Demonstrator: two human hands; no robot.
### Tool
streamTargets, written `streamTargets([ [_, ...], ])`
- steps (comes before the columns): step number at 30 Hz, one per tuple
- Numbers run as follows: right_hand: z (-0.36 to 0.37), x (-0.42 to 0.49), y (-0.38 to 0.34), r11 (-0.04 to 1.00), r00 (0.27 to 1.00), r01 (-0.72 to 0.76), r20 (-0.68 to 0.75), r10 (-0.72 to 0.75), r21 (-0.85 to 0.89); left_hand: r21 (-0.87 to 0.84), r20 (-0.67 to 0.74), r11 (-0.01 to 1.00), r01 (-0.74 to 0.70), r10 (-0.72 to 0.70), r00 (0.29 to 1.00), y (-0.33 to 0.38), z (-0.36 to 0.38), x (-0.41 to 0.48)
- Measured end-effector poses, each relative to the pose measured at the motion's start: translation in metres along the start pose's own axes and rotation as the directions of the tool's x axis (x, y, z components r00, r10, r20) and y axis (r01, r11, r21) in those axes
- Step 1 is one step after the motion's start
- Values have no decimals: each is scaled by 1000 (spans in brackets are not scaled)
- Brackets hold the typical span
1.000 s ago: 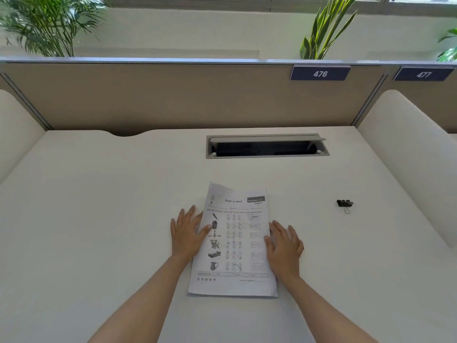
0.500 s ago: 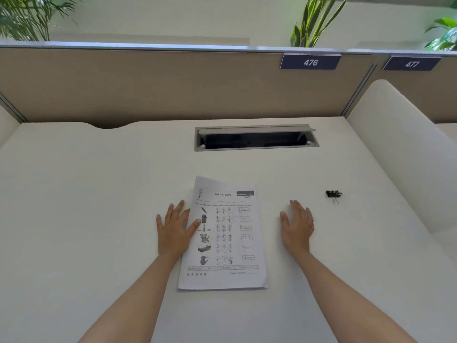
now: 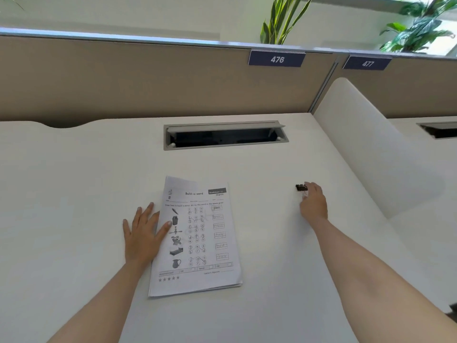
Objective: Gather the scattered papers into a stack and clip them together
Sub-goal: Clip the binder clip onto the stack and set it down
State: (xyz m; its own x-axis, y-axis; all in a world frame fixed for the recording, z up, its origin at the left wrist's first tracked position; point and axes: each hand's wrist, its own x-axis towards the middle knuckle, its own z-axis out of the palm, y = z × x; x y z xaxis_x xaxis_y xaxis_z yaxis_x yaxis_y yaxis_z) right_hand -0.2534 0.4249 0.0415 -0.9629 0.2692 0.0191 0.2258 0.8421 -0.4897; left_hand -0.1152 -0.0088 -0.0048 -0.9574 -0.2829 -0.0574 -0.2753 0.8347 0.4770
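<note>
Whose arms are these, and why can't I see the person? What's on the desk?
A person wears a camera on their head, so you see what they see: only their arms. On the white desk lies a stack of worksheets. The left hand lies flat along its edge, thumb on the paper. The right hand reaches out to a small black binder clip; whether it grips it yet, I cannot tell. Behind is a cable slot and a sign reading 476.

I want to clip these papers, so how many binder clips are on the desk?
1: a black binder clip at the right hand fingertips, right of the paper stack.
</note>
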Motion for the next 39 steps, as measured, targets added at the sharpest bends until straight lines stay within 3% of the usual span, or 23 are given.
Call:
streamTargets([
  [5, -7, 5, 4, 998, 1000, 8, 25, -7, -66, -12, 7, 1000, -1, 2, 1000, 2, -1, 0],
  [9, -12, 7, 0, 972, 989, 143, 55, -135, -188, -7, 9, 1000, -5, 5, 1000, 1, -1, 0],
  [12, -9, 9, -12, 974, 985, 167, 71, -157, -152, 2, 15, 1000, 3, -3, 1000, -1, -1, 1],
  [16, -3, 1, -40, 986, 996, -10, 87, -4, 166, -3, 19, 1000, 1, -1, 1000, 1, 0, 1],
  [20, 9, -10, -58, 847, 931, -327, 297, 212, 419, -1, 13, 1000, -1, 1, 1000, -1, 0, 1],
  [22, 15, -16, -61, 798, 888, -413, 386, 249, 438, 6, 13, 1000, -6, 6, 1000, -2, 1, 1],
  [29, 19, -24, -64, 767, 877, -451, 386, 286, 456, -5, 17, 1000, -2, 2, 1000, -1, 1, 2],
  [39, 7, -28, -74, 906, 924, -325, 297, 243, 271, -25, 12, 1000, -2, 3, 1000, 0, -1, 1],
])
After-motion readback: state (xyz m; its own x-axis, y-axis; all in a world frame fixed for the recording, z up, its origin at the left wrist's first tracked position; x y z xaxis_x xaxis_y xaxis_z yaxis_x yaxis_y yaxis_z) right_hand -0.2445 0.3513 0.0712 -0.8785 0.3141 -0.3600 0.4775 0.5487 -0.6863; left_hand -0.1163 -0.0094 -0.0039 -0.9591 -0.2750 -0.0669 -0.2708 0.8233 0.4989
